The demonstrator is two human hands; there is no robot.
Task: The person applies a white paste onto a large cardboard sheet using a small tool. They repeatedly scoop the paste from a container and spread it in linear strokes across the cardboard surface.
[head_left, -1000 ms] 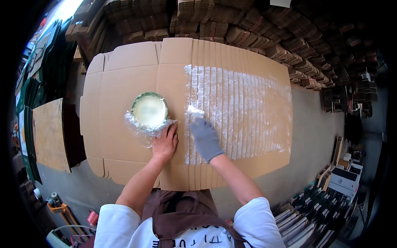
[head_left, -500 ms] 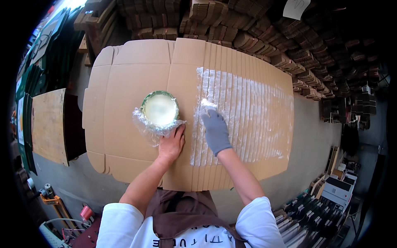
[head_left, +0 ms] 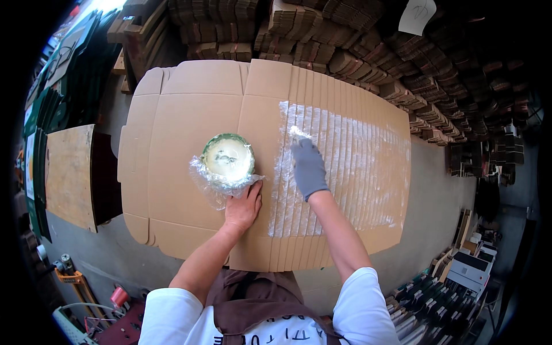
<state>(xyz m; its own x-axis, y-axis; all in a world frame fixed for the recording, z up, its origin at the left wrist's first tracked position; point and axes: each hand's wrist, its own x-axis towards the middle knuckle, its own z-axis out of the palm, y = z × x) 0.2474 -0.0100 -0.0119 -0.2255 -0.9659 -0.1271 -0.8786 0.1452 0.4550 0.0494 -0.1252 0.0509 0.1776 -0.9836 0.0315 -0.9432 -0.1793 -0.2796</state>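
Observation:
My right hand (head_left: 309,168), in a grey glove, is closed on what looks like a brush (head_left: 296,133). Only its white, paste-covered tip shows beyond the fingers, over the left part of a patch of white paste (head_left: 356,172). The patch streaks across overlapped, stepped edges of flat brown cardboard sheets (head_left: 184,126). My bare left hand (head_left: 244,207) rests on the cardboard, fingers stretched, at the near side of a round green-rimmed tub (head_left: 228,158) of cream-white paste. Crumpled clear plastic film (head_left: 208,181) surrounds the tub's near and left sides and touches my left fingertips.
Bundled stacks of cardboard (head_left: 345,63) line the far side and far right. A wooden-topped box (head_left: 70,178) stands left of the sheets. At the lower right are a white machine (head_left: 470,267) and rows of dark panels (head_left: 434,310); an orange-and-black tool (head_left: 72,276) is lower left.
My right hand has moved away from me along the left part of the paste patch. My left hand stays beside the tub. The whole view has shifted slightly.

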